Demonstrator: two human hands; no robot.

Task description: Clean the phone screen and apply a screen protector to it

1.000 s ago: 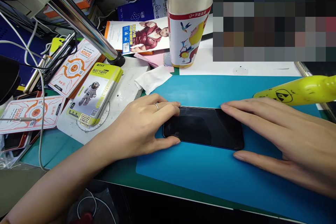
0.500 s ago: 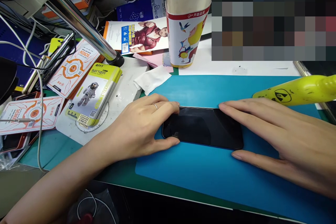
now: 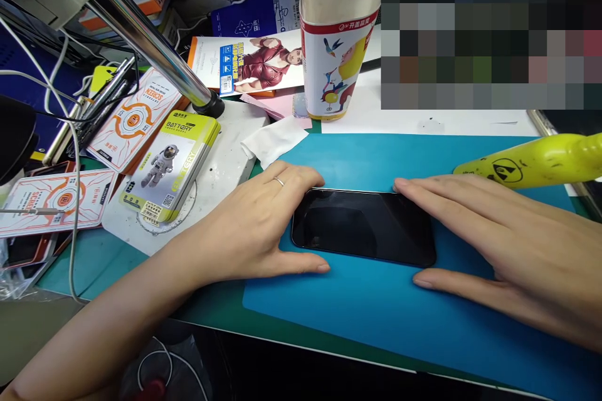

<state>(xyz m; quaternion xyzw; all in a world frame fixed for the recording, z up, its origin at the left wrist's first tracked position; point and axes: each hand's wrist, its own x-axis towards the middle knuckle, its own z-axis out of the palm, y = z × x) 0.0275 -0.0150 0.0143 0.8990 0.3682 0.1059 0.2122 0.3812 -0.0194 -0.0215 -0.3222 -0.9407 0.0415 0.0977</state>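
A black smartphone lies flat on the blue mat, its dark glass facing up. My left hand, with a ring on one finger, arches around the phone's left end. Its fingertips rest at the far edge, while the thumb lies apart from the near edge, on the mat. At the other end, my right hand has its fingers stretched out, fingertips at the far edge near the right corner. The right thumb is just short of the near edge. Neither hand is closed around the phone.
A yellow-green dispenser bottle lies behind my right hand. Beyond the mat stands a large clear bottle. To the left are a battery box, screen boxes, a metal stand pole and a hanging cable. White tissue touches the mat.
My left thumb has come off the phone's near edge and moved down onto the mat. The left fingers have straightened a little. My right hand and the phone stay nearly in place.
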